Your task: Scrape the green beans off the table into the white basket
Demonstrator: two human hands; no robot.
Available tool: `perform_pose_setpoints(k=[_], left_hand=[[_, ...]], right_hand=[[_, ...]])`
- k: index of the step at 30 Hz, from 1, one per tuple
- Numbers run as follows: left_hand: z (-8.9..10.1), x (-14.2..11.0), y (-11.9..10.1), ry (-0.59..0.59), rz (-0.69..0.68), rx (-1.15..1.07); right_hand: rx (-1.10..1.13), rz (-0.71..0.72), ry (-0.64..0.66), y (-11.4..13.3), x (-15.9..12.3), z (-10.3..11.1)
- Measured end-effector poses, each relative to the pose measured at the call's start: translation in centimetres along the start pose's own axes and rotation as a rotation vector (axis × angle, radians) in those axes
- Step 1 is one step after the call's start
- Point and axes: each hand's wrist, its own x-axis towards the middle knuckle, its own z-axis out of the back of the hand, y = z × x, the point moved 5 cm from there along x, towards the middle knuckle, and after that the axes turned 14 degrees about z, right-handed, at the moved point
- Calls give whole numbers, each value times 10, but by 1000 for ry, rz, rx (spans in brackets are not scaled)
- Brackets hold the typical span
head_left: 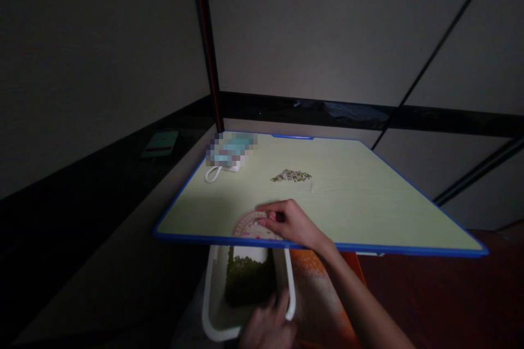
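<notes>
My right hand (289, 222) rests on the near edge of a pale green table with a blue rim (368, 249), fingers curled onto a pink round plate (250, 226) that overhangs the edge. Below the table edge, my left hand (268, 327) grips the rim of a white rectangular tub (210, 294) that holds a heap of green beans (248, 278). A small pile of the same green beans (291, 176) lies on the table farther back.
A white and blue object with a loop cord (227, 161), partly blurred, sits at the table's far left corner. An orange patterned cloth (315, 283) lies under my right forearm. Dark walls and a dark post (207, 43) stand behind.
</notes>
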Motion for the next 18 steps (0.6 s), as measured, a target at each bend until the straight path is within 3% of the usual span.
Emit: perform_pose_setpoints(k=[4,11,18], left_hand=[[-1,0,0,47,16,26],[1,-2,1,1,41,16],[-23,7,12,156,123,-89]], right_hand=[[67,-30,-24,-3,-1,-1],[145,-49,-42,-1,-1,0],[323,-80,-75,4,2,0]])
